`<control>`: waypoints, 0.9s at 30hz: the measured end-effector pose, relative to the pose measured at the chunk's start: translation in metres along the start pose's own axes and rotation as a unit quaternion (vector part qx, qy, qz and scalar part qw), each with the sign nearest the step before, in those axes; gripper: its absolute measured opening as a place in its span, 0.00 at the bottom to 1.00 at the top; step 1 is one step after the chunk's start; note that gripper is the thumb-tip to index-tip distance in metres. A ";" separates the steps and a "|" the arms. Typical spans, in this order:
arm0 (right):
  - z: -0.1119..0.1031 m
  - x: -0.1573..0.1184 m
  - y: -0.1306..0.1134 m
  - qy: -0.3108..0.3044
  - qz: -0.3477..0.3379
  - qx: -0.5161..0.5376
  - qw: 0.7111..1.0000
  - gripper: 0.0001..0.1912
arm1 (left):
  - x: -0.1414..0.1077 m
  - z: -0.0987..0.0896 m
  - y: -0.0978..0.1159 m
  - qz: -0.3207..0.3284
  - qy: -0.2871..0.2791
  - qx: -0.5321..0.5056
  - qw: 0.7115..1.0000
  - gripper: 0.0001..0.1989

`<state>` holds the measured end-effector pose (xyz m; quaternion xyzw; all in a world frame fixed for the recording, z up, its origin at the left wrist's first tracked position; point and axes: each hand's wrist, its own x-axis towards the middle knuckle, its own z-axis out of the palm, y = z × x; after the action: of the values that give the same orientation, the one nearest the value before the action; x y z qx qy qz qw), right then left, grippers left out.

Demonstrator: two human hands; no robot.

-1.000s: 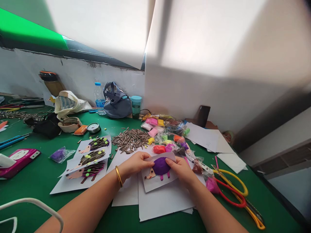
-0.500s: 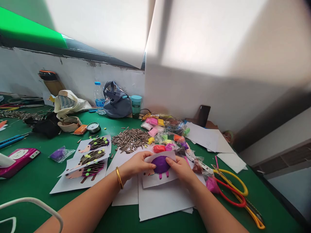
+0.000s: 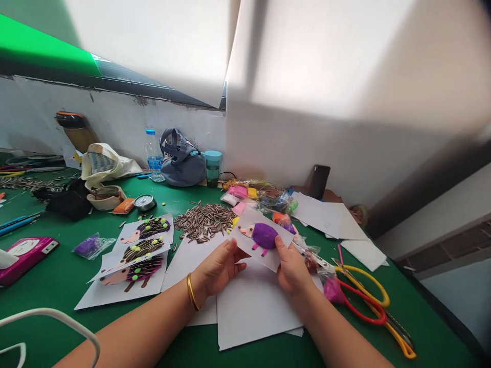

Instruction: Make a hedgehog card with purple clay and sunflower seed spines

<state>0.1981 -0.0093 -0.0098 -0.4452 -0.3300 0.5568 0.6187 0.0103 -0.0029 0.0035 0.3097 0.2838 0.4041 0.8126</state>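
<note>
A white card (image 3: 284, 236) bearing a purple clay hedgehog (image 3: 264, 236) with a pink face and pink feet is raised and tilted above white sheets (image 3: 257, 312). My right hand (image 3: 292, 266) pinches its right edge, thumb on the front. At the card's lower left, my left hand (image 3: 220, 267) is open with its fingers apart, beside a folded corner. Three finished hedgehog cards (image 3: 143, 255) with seed spines and green dots lie to the left. Striped sunflower seeds (image 3: 205, 220) form a pile behind my hands.
Bagged colored clay (image 3: 249, 193) sits beyond the seeds. Yellow scissors (image 3: 366, 278) and red scissors (image 3: 362, 306) lie at right. A pink power strip (image 3: 28, 258), a tin (image 3: 144, 202), a blue bag (image 3: 183, 163), a cup (image 3: 213, 168) and a phone (image 3: 319, 181) stand or lie around.
The hedgehog card has been lifted and turned, its right side dropping toward my right hand. My left hand has let go of the card and moved slightly down.
</note>
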 end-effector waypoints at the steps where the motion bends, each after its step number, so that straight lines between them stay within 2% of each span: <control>1: 0.002 -0.001 0.002 -0.009 0.000 0.001 1.000 0.29 | 0.000 0.003 -0.004 0.006 0.014 0.014 1.000 0.25; 4: 0.007 -0.008 0.006 -0.049 0.014 0.010 0.999 0.29 | 0.000 0.011 -0.010 0.040 0.056 0.062 0.996 0.25; 9: 0.013 -0.017 0.010 -0.096 0.037 0.000 0.995 0.28 | 0.000 0.019 -0.005 0.130 0.040 0.068 0.988 0.28; 16: 0.013 -0.017 0.011 -0.119 0.048 -0.003 0.992 0.26 | 0.003 0.015 -0.006 0.138 0.075 0.062 0.986 0.25; 20: 0.013 -0.017 0.008 -0.117 0.052 -0.009 0.992 0.27 | 0.003 0.015 -0.006 0.118 0.093 0.058 0.987 0.24; 27: 0.011 -0.017 0.005 -0.119 0.060 -0.025 0.991 0.28 | -0.001 0.017 -0.003 0.127 0.046 0.075 0.988 0.25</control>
<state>0.1834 -0.0237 -0.0091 -0.4098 -0.3876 0.6338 0.5293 0.0235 -0.0100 0.0122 0.3850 0.3085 0.4954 0.7149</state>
